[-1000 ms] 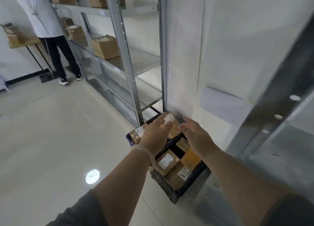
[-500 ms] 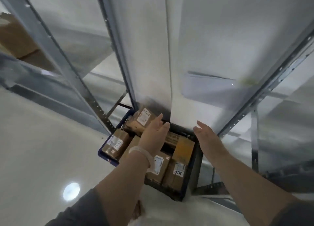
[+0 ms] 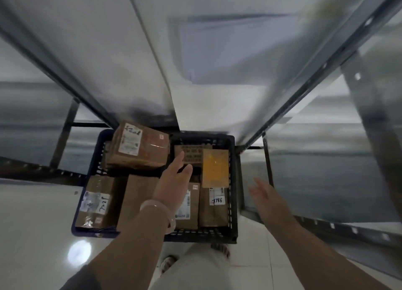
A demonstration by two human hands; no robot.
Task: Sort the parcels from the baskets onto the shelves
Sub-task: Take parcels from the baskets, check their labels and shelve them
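As the view has dropped straight over the basket (image 3: 234,181), both grips are now down close above its load, nothing held.

Left grip (image 3: 174,185), fingers straight and relaxed, hovers over the basket's middle, fingertips between the taped box (image 3: 139,147) at far left and the yellow parcel (image 3: 215,167) at far right; contact cannot be told. Right grip (image 3: 264,194), blurred, fingers spread and empty, hangs just right of the basket wall. All parcels (image 3: 214,209) lie in the basket on the floor (image 3: 32,224) between shelf uprights (image 3: 313,78). Judged: picking is only starting; none lifted yet.
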